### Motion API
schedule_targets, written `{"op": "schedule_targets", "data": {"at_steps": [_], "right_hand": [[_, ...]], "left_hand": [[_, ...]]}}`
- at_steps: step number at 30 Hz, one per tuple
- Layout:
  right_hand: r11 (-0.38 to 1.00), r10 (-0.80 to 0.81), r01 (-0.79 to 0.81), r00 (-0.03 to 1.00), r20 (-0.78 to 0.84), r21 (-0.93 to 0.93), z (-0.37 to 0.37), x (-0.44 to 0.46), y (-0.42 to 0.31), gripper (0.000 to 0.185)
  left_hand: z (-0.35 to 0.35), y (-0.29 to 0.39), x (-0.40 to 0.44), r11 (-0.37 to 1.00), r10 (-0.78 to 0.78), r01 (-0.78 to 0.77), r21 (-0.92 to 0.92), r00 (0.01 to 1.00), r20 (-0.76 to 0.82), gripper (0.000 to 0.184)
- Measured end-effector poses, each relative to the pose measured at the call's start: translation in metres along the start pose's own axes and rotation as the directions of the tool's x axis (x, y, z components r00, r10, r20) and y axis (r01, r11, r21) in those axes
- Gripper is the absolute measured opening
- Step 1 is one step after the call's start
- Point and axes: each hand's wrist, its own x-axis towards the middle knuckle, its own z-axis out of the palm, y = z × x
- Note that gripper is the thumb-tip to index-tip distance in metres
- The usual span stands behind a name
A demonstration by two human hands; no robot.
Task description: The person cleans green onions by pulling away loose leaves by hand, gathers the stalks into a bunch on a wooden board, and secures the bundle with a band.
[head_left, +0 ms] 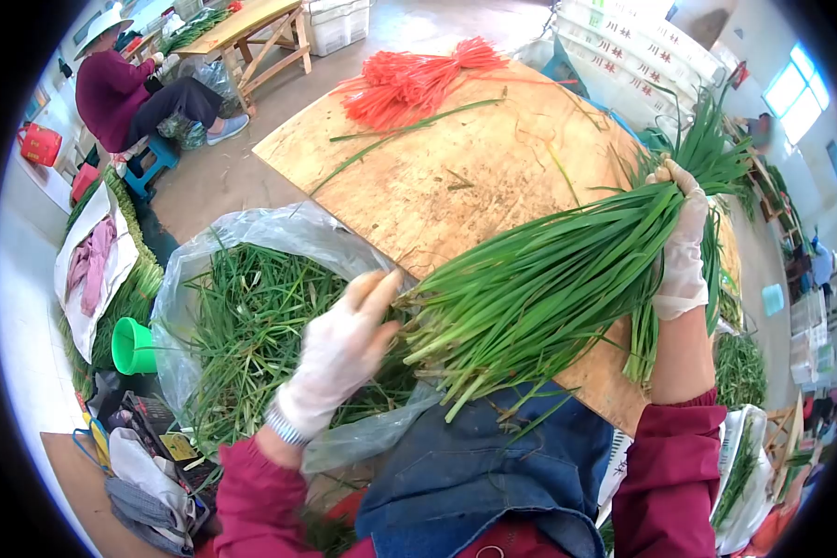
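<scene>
One right hand (686, 223) grasps one bunch of greens (549, 279) right of centre over one wooden table (418, 214), the left hand (330, 358) has an unclear hold, and one person (107, 98) sits upper left above the floor (209, 181).

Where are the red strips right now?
In the head view, the red strips lie at the upper middle, on the far part of the wooden board, beyond the green bunch in the right hand.

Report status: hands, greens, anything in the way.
Right hand gripping green bundle. Left hand beside its stem ends, contact unclear. Red strips on board, apart from bundle; seemingly not blocking.
</scene>
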Motion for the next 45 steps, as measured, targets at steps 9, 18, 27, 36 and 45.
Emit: {"op": "schedule_targets", "data": {"at_steps": [9, 18, 27, 36, 45], "right_hand": [[0.997, 0.056, -0.056, 0.998, -0.004, -0.046, 0.012, -0.022, -0.003, 0.017], [0.995, 0.07, -0.069, 0.997, 0.01, -0.073, 0.002, -0.018, 0.007, 0.019], [0.998, 0.06, -0.062, 0.997, -0.056, -0.03, -0.01, -0.016, 0.009, 0.018], [1.0, 0.03, -0.029, 0.997, -0.077, 0.002, -0.015, -0.019, 0.01, 0.017], [1.0, 0.016, -0.019, 0.996, -0.088, -0.025, -0.01, -0.03, 0.001, 0.013]], "left_hand": [[0.027, -0.007, 0.006, 0.996, -0.006, 0.003, -0.093, 0.999, -0.036, 0.015], [-0.052, -0.1, -0.124, 0.778, -0.385, 0.307, 0.549, 0.922, 0.031, 0.014], [0.028, 0.015, -0.038, 0.997, -0.079, 0.079, -0.01, 0.997, 0.02, 0.024], [0.078, 0.018, -0.026, 0.917, -0.203, 0.177, -0.358, 0.979, -0.035, 0.013], [0.045, 0.019, -0.023, 0.973, -0.113, 0.084, -0.215, 0.986, -0.124, 0.007]]}}
